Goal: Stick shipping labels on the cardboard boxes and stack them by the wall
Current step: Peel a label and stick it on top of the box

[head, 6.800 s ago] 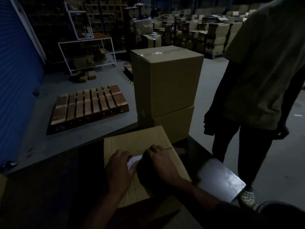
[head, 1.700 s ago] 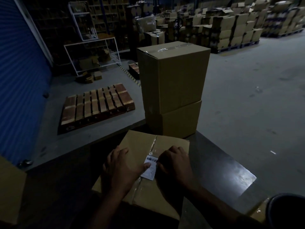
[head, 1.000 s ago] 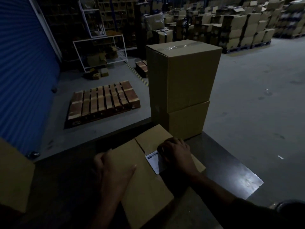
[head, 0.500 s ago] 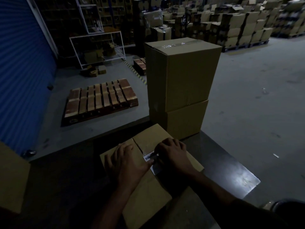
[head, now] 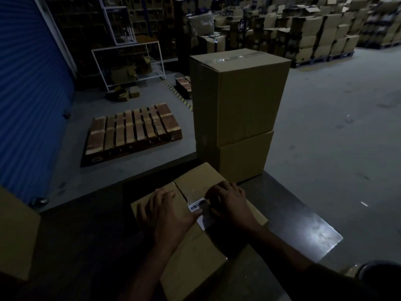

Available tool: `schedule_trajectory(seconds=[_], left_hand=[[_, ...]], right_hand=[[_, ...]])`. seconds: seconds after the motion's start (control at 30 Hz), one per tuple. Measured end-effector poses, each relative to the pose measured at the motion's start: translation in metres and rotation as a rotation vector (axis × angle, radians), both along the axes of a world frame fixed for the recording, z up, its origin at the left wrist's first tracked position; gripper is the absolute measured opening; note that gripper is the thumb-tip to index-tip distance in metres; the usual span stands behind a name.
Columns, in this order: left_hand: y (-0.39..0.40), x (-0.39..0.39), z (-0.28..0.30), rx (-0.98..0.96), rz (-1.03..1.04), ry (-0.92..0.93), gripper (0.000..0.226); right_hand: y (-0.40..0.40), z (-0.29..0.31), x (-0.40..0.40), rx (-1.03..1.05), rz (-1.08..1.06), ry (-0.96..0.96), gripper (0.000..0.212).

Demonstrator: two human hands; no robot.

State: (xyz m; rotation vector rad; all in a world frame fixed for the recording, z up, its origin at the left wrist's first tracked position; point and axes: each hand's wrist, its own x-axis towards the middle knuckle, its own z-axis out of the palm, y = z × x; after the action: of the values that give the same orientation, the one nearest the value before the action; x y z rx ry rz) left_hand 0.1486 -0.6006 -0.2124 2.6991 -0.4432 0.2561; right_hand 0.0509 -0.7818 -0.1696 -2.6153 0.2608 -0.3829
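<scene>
Pressing flat with both hands, the person smooths a white label (head: 200, 213) onto the top of a box (head: 195, 242) that lies on the dark table (head: 303, 233), close in front of them. The left hand (head: 165, 213) rests spread on the lid, its thumb on the barcode end; the right hand (head: 227, 205) lies over the label's far side with fingers loosely together, pinching nothing that shows. The label sits just right of the lid seam. Risks as I judge them: uneven pressure could leave a crease or bubble over the barcode, an unpressed corner could peel later, and a hard push might skid the box, which sits askew, toward the table edge. The two-box stack (head: 236, 114) stands just behind and could be nudged. Against half a second ago little differs: the hands have spread slightly apart, more of the barcode shows, the box holds its angle. The pallet (head: 130, 131) lies well off to the left
</scene>
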Motion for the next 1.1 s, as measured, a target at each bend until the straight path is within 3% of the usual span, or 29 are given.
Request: schedule_trajectory(seconds=[0.1,0.23,0.33,0.47,0.57,0.63,0.77,0.87,0.93,1.1], left_hand=[[0.002,-0.002,0.006,-0.077,-0.028,0.020,0.103],[0.014,0.015,0.014,-0.136,-0.048,0.087,0.082],[0.028,0.028,0.018,-0.120,-0.062,0.140,0.088],[0.047,0.029,0.032,-0.041,0.077,0.161,0.114],[0.069,0.017,0.039,-0.060,0.177,0.358,0.146],[0.080,0.005,0.040,-0.104,0.192,0.446,0.149],[0.070,-0.010,0.047,-0.032,0.192,0.275,0.133],[0.048,-0.009,0.050,-0.200,0.107,0.168,0.119],[0.035,-0.005,0.045,-0.250,0.053,0.197,0.120],[0.030,-0.003,0.024,-0.184,0.037,0.186,0.122]], right_hand=[[0.004,0.003,-0.025,-0.027,-0.127,-0.021,0.027],[0.023,-0.013,-0.070,-0.144,-0.284,-0.031,0.028],[0.030,-0.022,-0.078,-0.110,-0.334,-0.076,0.023],[0.015,-0.021,-0.054,-0.034,-0.180,-0.143,0.025],[-0.010,-0.009,-0.023,0.001,0.037,-0.163,0.029],[-0.022,-0.003,-0.001,-0.047,0.160,-0.120,0.034],[-0.017,0.012,0.026,-0.115,0.145,0.033,0.032],[0.002,-0.001,0.023,-0.136,0.117,0.023,0.040],[0.017,-0.008,0.012,-0.114,0.076,0.046,0.049],[0.030,-0.003,-0.002,-0.041,0.023,0.013,0.045]])
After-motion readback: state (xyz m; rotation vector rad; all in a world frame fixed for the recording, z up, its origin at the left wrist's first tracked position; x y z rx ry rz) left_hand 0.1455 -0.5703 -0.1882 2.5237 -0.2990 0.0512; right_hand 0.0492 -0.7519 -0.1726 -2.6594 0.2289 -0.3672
